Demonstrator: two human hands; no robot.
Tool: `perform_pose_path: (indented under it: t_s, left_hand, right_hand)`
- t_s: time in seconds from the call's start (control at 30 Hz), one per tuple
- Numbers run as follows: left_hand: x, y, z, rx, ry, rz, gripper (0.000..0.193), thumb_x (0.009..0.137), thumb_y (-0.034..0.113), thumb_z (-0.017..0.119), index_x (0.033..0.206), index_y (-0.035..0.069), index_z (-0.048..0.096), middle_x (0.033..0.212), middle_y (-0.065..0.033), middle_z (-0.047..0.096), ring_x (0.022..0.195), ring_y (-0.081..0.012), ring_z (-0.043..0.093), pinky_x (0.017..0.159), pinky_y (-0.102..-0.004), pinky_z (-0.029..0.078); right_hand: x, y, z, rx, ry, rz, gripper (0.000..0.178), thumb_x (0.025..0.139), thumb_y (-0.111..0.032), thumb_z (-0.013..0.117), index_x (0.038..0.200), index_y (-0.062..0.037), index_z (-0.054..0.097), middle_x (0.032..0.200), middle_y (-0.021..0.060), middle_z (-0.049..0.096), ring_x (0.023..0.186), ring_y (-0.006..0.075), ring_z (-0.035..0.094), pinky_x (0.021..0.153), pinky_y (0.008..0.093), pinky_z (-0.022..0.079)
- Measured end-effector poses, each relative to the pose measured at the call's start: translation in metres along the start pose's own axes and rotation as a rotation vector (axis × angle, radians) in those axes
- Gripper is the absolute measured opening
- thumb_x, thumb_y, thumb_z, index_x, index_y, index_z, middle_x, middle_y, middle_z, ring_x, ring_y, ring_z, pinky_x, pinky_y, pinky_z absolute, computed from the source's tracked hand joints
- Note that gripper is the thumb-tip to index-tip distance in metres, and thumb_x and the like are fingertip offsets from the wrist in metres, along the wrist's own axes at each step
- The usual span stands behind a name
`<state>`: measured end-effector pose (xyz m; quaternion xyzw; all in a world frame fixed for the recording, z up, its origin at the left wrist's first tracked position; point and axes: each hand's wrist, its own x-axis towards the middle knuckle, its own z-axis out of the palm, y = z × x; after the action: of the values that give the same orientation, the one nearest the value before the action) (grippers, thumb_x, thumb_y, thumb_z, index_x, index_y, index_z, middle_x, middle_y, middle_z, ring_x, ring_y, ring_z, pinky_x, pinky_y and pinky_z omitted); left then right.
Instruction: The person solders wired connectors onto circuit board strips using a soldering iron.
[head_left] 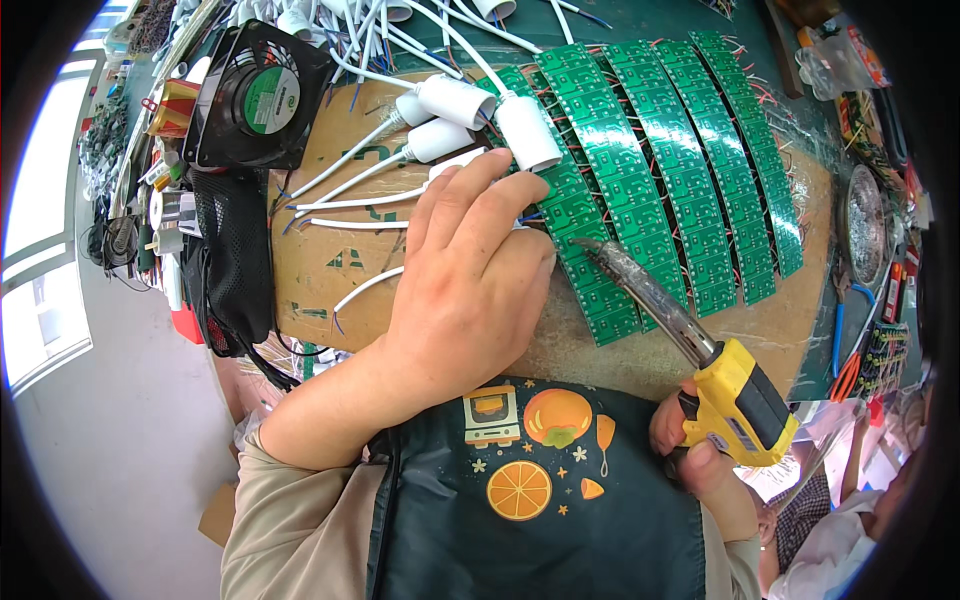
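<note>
My right hand grips a yellow and black soldering gun. Its long, stained metal barrel slants up and left, and the tip is over the nearest green circuit board strip. Beside that strip, my left hand is closed with its fingers bent. A blue wire end shows at its fingertips; the palm hides the rest of what it holds. White lamp holders with white cables lie just beyond the fingers, one partly covered by them. Several more board strips lie side by side to the right.
A brown board lies under the work on a green table. At the left stand a black fan and a black mesh bag. Pliers with blue handles and a round metal dish lie right. Other people sit at lower right.
</note>
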<state>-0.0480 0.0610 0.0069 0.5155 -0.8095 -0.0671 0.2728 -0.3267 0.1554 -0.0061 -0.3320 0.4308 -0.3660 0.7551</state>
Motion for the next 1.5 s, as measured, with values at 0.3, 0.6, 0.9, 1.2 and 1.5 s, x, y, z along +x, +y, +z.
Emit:
perform_pose_path:
  t_s: [0.3,0.6,0.9,1.2,1.5]
  left_hand:
    - [0.002,0.001,0.002,-0.004,0.005,-0.006,0.015,0.070,-0.001,0.070,0.082,0.002,0.062,0.114,-0.0149,0.059,0.116,-0.0384,0.053,0.093,-0.0447,0.043]
    - [0.007,0.006,-0.004,-0.012,-0.003,0.003,0.014,0.070,-0.004,0.069,0.081,0.001,0.061,0.114,-0.0164,0.059,0.118,-0.0395,0.053,0.094,-0.0459,0.043]
    - [0.002,0.005,-0.002,-0.004,0.009,-0.003,0.013,0.070,-0.002,0.069,0.080,0.001,0.061,0.115,-0.0173,0.058,0.117,-0.0408,0.052,0.097,-0.0516,0.041]
    - [0.009,0.009,-0.003,-0.032,-0.002,-0.007,0.016,0.069,-0.002,0.071,0.081,0.002,0.062,0.114,-0.0169,0.059,0.118,-0.0401,0.052,0.096,-0.0481,0.042]
    - [-0.014,-0.001,-0.018,0.044,0.032,-0.009,0.034,0.064,0.007,0.080,0.094,0.006,0.063,0.109,-0.0132,0.059,0.101,-0.0347,0.059,0.085,-0.0443,0.046]
  right_hand:
    - [0.007,-0.009,0.004,-0.013,0.098,-0.095,0.077,0.076,-0.050,0.077,0.131,-0.0078,0.042,0.068,0.0000,0.046,0.055,0.0131,0.046,0.046,0.0277,0.040]
    - [0.013,-0.031,-0.044,-0.044,0.286,-0.416,0.073,0.083,-0.043,0.073,0.131,0.0010,0.040,0.067,0.0014,0.045,0.052,0.0125,0.045,0.046,0.0277,0.039]
    - [0.003,-0.064,-0.099,-0.209,0.834,-0.698,0.054,0.093,-0.021,0.058,0.134,0.0070,0.038,0.067,0.0030,0.046,0.055,0.0130,0.044,0.050,0.0280,0.039]
    - [0.016,-0.036,-0.070,0.014,0.506,-0.703,0.059,0.093,-0.035,0.059,0.135,0.0017,0.037,0.067,0.0017,0.044,0.049,0.0119,0.045,0.046,0.0265,0.041]
    - [0.031,-0.010,-0.021,0.045,0.252,-0.459,0.081,0.079,-0.046,0.077,0.133,0.0014,0.040,0.067,0.0010,0.048,0.056,0.0132,0.048,0.048,0.0292,0.041]
